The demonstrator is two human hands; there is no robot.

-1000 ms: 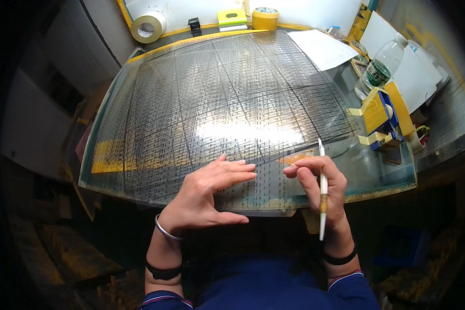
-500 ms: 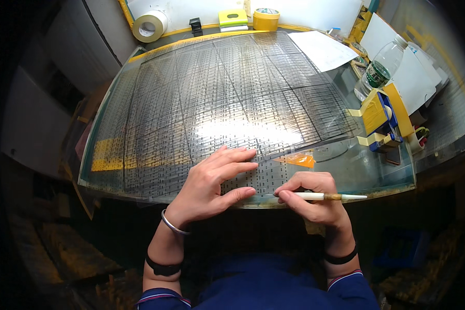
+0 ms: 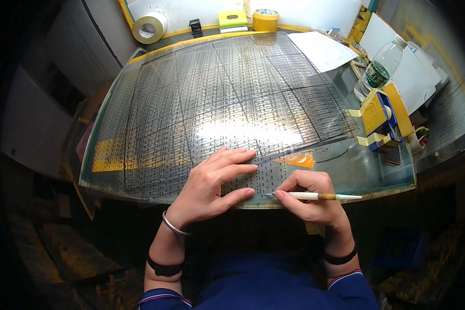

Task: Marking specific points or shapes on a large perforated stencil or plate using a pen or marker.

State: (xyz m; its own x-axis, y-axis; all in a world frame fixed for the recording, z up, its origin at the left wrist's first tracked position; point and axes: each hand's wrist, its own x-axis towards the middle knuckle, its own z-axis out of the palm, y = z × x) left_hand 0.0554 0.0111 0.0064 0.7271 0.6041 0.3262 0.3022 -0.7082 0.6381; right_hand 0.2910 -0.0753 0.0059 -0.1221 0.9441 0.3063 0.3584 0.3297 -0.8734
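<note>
I see a navy-blue shirt (image 3: 268, 284) on the person, its folds hard for me to read in the dim light. The left sleeve (image 3: 163, 301) and right sleeve (image 3: 355, 292) are short, each edged with thin white and red stripes. Around the left wrist I make out a narrow, rounded silver bangle (image 3: 171, 226). Higher on that forearm I see a black band (image 3: 164, 269) with a thicker section; a plainer black strap (image 3: 341, 258) circles the right forearm. Both hands (image 3: 209, 181) look bare to me.
</note>
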